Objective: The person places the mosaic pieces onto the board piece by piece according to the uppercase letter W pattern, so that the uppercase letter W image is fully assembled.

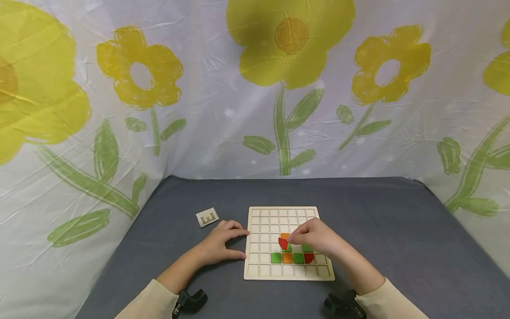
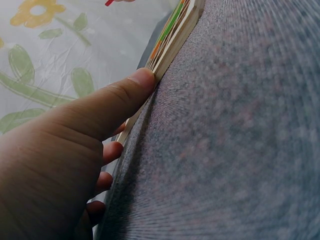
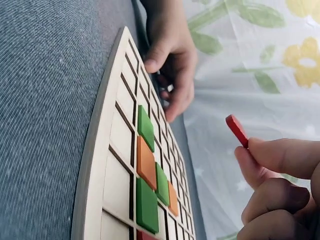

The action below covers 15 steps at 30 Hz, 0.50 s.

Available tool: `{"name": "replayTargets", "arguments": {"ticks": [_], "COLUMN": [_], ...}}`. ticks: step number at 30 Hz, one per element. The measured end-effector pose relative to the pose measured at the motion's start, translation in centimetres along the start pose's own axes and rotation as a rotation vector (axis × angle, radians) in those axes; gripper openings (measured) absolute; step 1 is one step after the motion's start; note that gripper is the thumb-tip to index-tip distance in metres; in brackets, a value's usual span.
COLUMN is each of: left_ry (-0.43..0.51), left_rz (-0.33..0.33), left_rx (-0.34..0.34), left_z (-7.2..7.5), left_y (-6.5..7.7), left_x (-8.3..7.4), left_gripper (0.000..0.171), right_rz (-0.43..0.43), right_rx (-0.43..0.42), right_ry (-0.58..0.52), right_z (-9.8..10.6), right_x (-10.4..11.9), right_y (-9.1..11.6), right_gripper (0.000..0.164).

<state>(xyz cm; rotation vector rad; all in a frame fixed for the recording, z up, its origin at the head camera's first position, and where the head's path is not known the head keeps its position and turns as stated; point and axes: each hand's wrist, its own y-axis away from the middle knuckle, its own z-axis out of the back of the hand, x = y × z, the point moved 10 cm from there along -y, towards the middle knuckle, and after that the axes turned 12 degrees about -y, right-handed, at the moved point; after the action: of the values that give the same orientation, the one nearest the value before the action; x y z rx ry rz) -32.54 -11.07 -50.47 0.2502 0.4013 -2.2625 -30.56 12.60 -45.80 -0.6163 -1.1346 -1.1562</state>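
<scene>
My right hand [image 1: 314,236] pinches a red quarter-round tile [image 1: 283,243] between thumb and finger, held above the wooden grid board [image 1: 259,270]. In the right wrist view that red piece stands clear of the board's surface. My left hand [image 1: 219,243] rests at the board's left edge, its thumb and a fingertip touching the rim, the fingers spread. On the board lie green square tiles [image 1: 276,258], orange square tiles [image 1: 287,258] and a red rounded tile [image 1: 309,258]. The right hand partly hides the cells beneath it.
A small patterned card [image 1: 207,217] lies on the dark grey cloth, beyond the left hand. Black wrist devices [image 1: 191,302] sit at both cuffs. Behind the table [image 1: 370,204] hangs a white curtain [image 1: 211,110] with yellow flowers.
</scene>
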Motion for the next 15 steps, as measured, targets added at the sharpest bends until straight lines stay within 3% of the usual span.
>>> {"name": "replayTargets", "arguments": {"ticks": [9, 15], "left_ry": [0.002, 0.001], "left_rz": [0.006, 0.012], "left_rx": [0.001, 0.004], "left_z": [-0.2, 0.2], "left_y": [0.0, 0.0], "left_x": [0.0, -0.1], "left_gripper": [0.066, 0.065], "right_rz": [0.011, 0.051], "right_rx": [0.061, 0.069], "right_ry": [-0.010, 0.058], "right_z": [-2.8, -4.8], "right_x": [0.1, 0.4], "right_y": [-0.9, -1.6], "right_gripper": [0.018, 0.021]}}
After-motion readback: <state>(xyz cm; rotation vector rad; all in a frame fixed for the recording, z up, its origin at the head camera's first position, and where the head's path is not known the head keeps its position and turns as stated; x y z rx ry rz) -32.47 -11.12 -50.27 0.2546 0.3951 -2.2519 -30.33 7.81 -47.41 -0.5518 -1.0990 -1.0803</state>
